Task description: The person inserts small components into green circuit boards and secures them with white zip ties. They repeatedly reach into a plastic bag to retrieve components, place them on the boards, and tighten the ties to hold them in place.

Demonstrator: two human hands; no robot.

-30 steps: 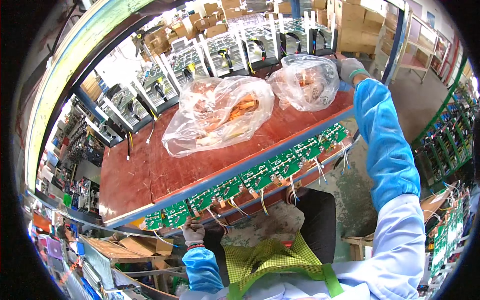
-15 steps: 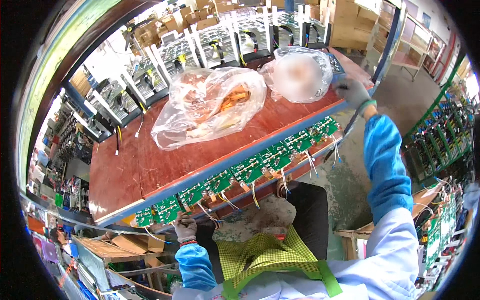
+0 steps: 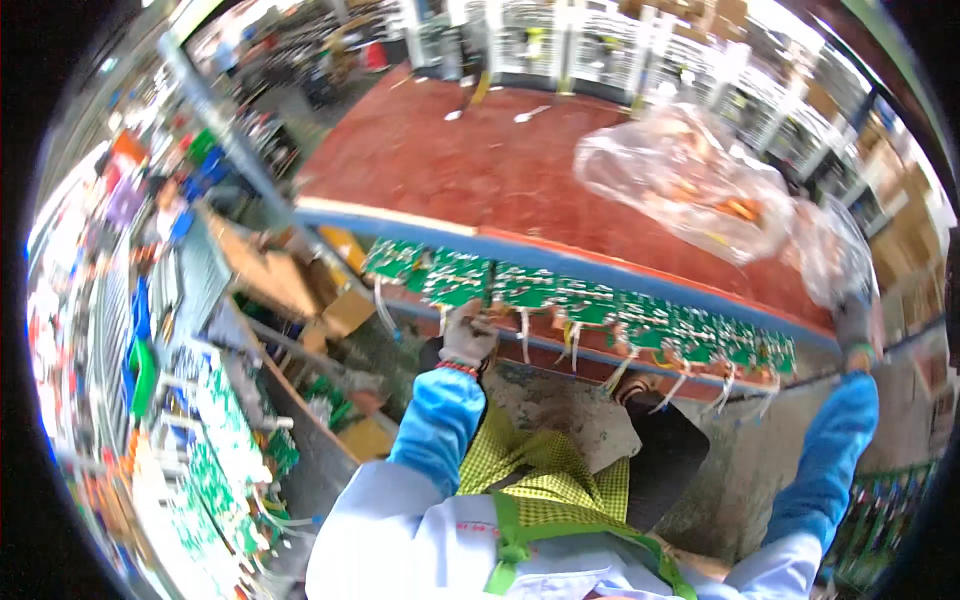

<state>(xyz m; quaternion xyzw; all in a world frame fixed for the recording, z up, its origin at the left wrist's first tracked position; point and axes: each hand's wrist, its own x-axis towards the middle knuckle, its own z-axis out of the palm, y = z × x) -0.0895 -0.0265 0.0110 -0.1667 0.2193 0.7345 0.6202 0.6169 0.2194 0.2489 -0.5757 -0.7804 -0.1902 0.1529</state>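
Note:
A row of green circuit boards (image 3: 580,300) with pale wires hanging from it runs along the near edge of the red-topped table (image 3: 450,165). My gloved left hand (image 3: 468,335) is at the near edge of this row, toward its left end, its fingers curled against a board. Far to the right, my gloved right hand (image 3: 854,322) is beside the table's right end, just below a clear plastic bag (image 3: 835,255). Blur and its small size hide the right hand's fingers, so I cannot tell whether it touches the bag.
A larger clear bag with orange-brown contents (image 3: 690,185) lies on the table's right half. Upright white racks (image 3: 530,40) line the far edge. Lower left are cardboard pieces (image 3: 265,265) and more green boards (image 3: 225,450). A blue-grey post (image 3: 225,130) stands left of the table.
The whole view has swung left, so the table and bags appear farther right and more of the left side shows. My left hand remains at the boards' edge, my right hand near the table's right end.

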